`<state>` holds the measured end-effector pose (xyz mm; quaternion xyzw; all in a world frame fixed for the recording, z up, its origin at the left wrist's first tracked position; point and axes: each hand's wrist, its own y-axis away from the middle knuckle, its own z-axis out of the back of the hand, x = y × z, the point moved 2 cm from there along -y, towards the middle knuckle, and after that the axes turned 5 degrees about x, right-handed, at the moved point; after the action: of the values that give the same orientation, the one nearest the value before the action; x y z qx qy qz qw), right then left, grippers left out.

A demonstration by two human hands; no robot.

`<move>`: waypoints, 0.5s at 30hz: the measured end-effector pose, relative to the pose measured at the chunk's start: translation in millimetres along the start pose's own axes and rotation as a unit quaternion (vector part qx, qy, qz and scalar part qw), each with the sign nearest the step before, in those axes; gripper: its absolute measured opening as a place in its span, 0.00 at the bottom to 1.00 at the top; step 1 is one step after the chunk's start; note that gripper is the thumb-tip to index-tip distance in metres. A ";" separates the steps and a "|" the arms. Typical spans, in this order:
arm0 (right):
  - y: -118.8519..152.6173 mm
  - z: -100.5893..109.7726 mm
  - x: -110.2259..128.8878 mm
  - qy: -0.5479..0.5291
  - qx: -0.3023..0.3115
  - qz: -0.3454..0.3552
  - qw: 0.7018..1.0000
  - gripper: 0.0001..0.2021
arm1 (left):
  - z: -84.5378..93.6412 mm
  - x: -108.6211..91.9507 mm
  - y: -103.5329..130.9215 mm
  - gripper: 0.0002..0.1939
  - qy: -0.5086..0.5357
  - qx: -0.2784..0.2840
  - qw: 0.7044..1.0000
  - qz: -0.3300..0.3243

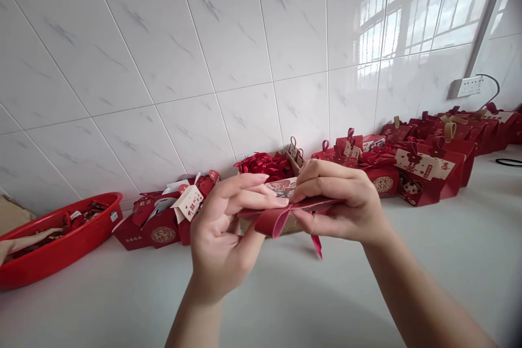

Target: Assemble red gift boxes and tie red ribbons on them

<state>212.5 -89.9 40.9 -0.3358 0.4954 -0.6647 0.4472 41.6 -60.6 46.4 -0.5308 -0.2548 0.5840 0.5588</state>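
Observation:
Between both hands, above the table, is a red gift box point(312, 205) seen along its narrow top, with a patterned panel on its far side. A dark red ribbon loop point(272, 224) sticks out of it toward me. My left hand point(230, 228) pinches the box's left end, fingers on top and thumb below. My right hand point(340, 201) grips the right end with bent fingers and the thumb underneath. The fingers hide much of the box. Just behind the hands sits an open box of red ribbons point(265, 166).
At the left stands a red plastic basin point(92, 231) with small items, and another person's hand point(24, 247) reaches into it. Red gift boxes point(149, 228) stand beside it. More finished boxes point(428, 174) line the right side along the tiled wall point(244, 65), below a socket point(468, 87).

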 end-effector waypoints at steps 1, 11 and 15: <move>-0.4 -0.1 0.3 -0.008 0.004 -0.005 1.000 0.03 | 0.2 -0.7 0.4 0.25 -0.005 0.001 1.000 -0.004; 2.2 1.1 -1.7 -0.058 0.009 -0.057 0.997 0.03 | -2.1 -1.9 4.9 0.28 -0.034 -0.004 0.999 -0.006; 3.8 4.8 -5.8 -0.081 0.041 -0.139 0.986 0.03 | -1.4 3.4 3.7 0.23 -0.037 0.004 0.996 0.087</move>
<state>219.9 -86.6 38.7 -0.4353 0.3781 -0.7109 0.4028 42.1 -58.8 41.5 -0.5266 -0.2258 0.6506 0.4984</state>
